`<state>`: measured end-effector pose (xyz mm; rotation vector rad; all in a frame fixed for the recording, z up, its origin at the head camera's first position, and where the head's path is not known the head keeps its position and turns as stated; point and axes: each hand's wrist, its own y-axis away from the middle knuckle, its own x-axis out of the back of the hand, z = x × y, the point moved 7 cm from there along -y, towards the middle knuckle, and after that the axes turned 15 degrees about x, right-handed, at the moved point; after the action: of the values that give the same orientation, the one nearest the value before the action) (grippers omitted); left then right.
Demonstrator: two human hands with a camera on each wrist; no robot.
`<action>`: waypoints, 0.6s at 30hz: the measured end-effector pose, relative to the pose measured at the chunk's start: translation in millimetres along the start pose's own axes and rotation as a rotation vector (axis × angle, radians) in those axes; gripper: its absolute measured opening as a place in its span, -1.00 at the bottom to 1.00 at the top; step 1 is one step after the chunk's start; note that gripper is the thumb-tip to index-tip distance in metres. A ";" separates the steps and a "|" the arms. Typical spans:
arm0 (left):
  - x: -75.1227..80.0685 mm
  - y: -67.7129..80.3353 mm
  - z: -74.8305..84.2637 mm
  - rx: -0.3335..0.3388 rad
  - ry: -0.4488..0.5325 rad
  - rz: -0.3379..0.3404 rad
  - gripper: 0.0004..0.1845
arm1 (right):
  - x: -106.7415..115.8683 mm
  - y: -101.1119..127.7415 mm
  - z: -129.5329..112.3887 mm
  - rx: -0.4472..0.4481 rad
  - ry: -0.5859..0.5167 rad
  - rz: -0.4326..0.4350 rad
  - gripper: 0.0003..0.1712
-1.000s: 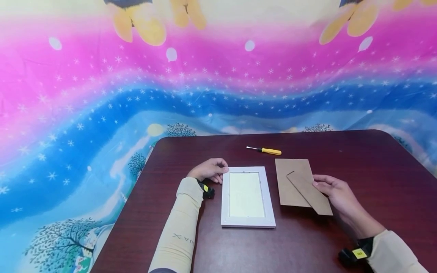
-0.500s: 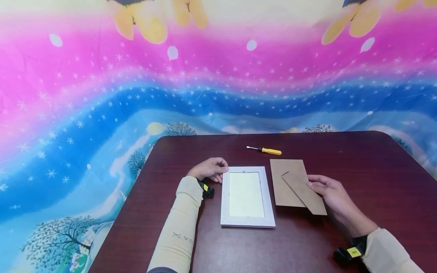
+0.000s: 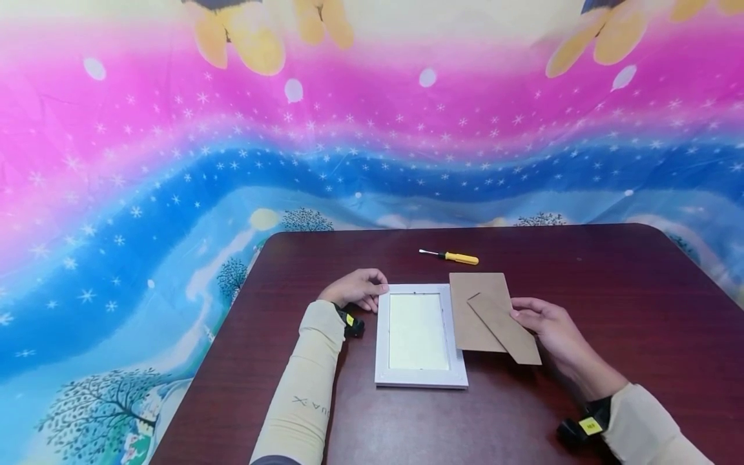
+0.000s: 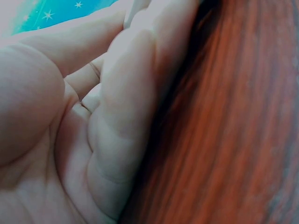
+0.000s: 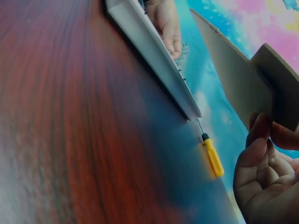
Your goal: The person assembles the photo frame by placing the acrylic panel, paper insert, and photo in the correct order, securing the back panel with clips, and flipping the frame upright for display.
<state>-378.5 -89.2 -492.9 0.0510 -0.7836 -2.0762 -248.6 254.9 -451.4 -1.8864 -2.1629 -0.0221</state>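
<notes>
A white picture frame (image 3: 420, 380) lies flat on the dark red table, with a pale sheet (image 3: 415, 332) inside its opening. My left hand (image 3: 357, 289) pinches the frame's upper left corner between thumb and fingers; in the left wrist view the curled fingers (image 4: 126, 88) cover most of that grip. The right hand (image 3: 549, 329) holds a brown backing board (image 3: 479, 284) by its right edge, with a slanted stand leg (image 3: 511, 332) on its upper face. Raised above the table, the board overlaps the frame's right border in the head view. The right wrist view shows the board tilted, apart from the frame.
A screwdriver (image 3: 456, 258) with a yellow handle lies beyond the frame, its tip pointing left. Behind the table (image 3: 628, 278) hangs a colourful printed cloth (image 3: 372, 129). Both wrists wear small black cameras.
My right hand has carried the backing board leftward, from beside the frame to over its right border. The left hand stays at the frame's corner, and the screwdriver has not moved.
</notes>
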 end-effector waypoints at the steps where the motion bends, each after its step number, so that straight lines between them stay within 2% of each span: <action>1: -0.1 0.1 0.3 0.000 -0.001 0.000 -0.78 | -1.1 -0.4 0.7 0.000 -0.015 0.000 -0.39; 11: -0.9 0.0 -0.2 0.005 -0.009 0.009 -0.78 | -12.0 -4.4 2.6 -0.006 -0.074 -0.022 -0.41; 18: -1.3 -0.3 0.0 0.000 -0.005 0.007 -0.79 | -16.5 -7.9 5.5 -0.022 -0.061 -0.030 -0.42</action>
<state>-378.0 -88.1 -493.3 0.0431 -0.7855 -2.0705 -255.4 238.7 -458.9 -1.8898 -2.2395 0.0056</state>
